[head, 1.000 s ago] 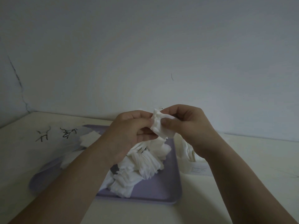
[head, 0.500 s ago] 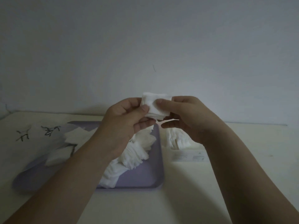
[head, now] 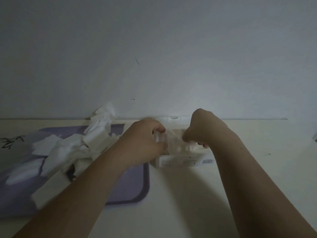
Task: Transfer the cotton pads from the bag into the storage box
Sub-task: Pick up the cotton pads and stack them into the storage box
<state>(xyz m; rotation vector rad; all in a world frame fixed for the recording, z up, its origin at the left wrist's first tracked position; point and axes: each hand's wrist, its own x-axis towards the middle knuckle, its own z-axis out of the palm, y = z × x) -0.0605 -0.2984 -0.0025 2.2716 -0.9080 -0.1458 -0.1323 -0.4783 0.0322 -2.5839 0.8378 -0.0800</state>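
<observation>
Gripping the bag (head: 176, 152) from both ends, the person's two hands meet over the cream table (head: 188, 203), just right of the purple tray (head: 130, 184). The left hand (head: 145, 143) has its fingers curled round the bag's clear plastic at the left end, and the right hand (head: 200, 129) is bunched like a fist with its fingers closed on the plastic at the right end. Motion blur softens both grips, so exactly how the fingertips lie cannot be told.

The bag lies on the table with its long axis running left to right, parallel to the wall (head: 154, 48) behind it. Its long side faces the camera, carrying a pale label (head: 180, 162) with a barcode (head: 207, 161) at the right end. The upper plastic is gathered between the hands, and pale contents show through it, too blurred to make out singly.

Loose cotton pads (head: 72, 148) lie heaped on the tray, the pile rising at the back toward the wall and spilling to the tray's left and near parts. The left forearm crosses above the tray's right side.

Behind the hands, at the foot of the wall, a white object (head: 173, 118) with a rounded notch shows; what it is cannot be told. Dark ink marks (head: 12, 140) sit on the table at far left.
</observation>
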